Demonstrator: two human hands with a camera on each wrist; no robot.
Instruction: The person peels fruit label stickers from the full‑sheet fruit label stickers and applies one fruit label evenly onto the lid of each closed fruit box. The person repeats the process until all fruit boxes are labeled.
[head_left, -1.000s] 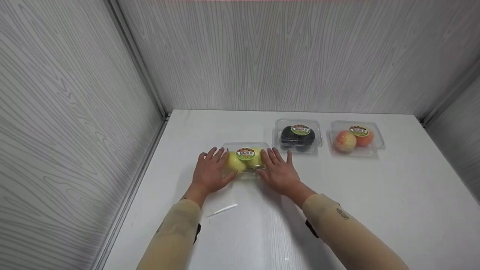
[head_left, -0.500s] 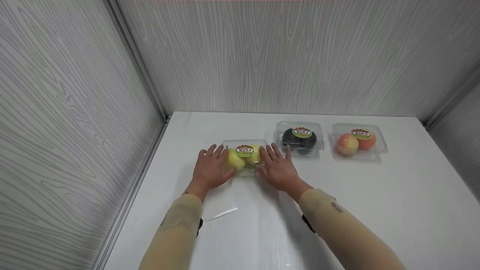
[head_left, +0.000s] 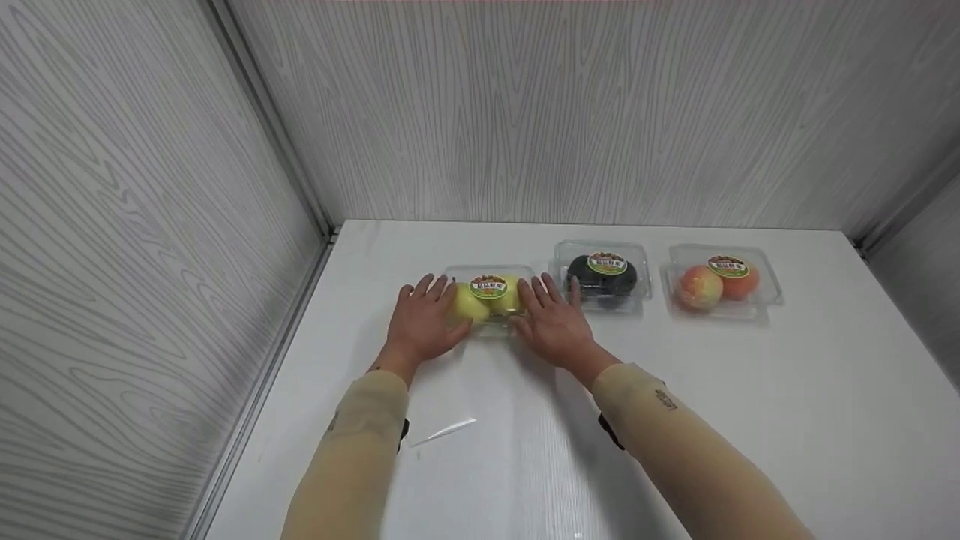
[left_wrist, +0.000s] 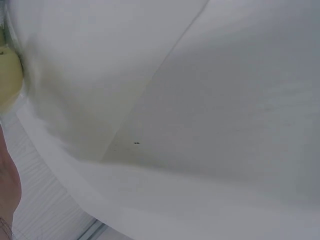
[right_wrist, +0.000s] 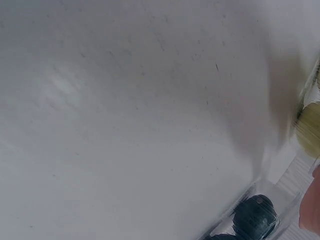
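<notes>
Between my two hands, in the head view, lies a clear plastic fruit box (head_left: pixel 491 331) holding yellow-green fruits (head_left: pixel 470 306) under a round label (head_left: pixel 489 287). My left hand (head_left: pixel 421 321) lies against the box's left side, fingers extended forward and thumb at the near corner. On the opposite side my right hand (head_left: pixel 556 326) touches the box with straight fingers, its thumb also near the front edge. At the edges of the wrist views show a yellow fruit (left_wrist: pixel 9 77) by the left hand and another yellow fruit (right_wrist: pixel 311 131) by the right.
Just right of my right hand stands a box of dark fruits (head_left: pixel 602 277). Farther right is a box with peach-like fruits (head_left: pixel 701 287). A thin transparent film (head_left: pixel 444 432) lies on the white table (head_left: pixel 712 405) near my left forearm. Wood-grain panels (head_left: pixel 525 112) close off the back and sides.
Both hands and the box of yellow-green fruits have moved forward, away from me, along the table. The other two boxes look only slightly shifted with the head view.
</notes>
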